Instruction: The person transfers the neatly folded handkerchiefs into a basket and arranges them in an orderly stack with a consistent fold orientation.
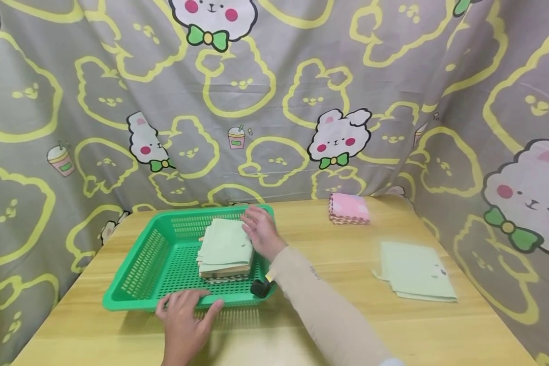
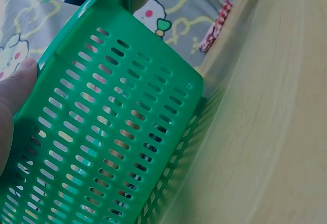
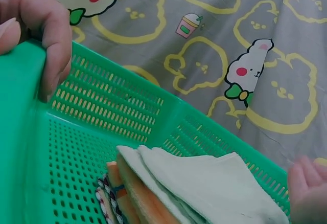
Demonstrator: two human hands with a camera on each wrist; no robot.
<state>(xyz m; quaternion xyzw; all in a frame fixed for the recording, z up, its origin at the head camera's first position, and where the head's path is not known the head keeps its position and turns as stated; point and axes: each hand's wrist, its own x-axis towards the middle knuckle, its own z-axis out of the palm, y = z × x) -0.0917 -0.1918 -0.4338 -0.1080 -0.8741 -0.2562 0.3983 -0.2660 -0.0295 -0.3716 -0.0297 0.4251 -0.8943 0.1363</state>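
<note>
A green plastic basket point(image 1: 128, 305) stands at the left of the table. My left hand point(image 1: 186, 323) grips its front rim; the right wrist view shows the fingers curled over the edge, with the thumb on the outer side. Inside, toward the right end, lies a stack of folded cloths point(image 1: 225, 241). Pale green cloth point(image 3: 214, 183) tops the stack, above orange cloth point(image 3: 145, 198) and checked-edged ones. At the stack's right side is my right hand point(image 1: 263, 231), fingers extended and holding nothing; whether it touches the top cloth I cannot tell.
On the wooden table point(image 1: 311, 300), a pale green folded cloth point(image 1: 416, 272) lies at the right. Farther back sits a pink folded stack point(image 1: 349, 208) with checked edges. A patterned curtain point(image 1: 274, 112) hangs behind the table and along its sides.
</note>
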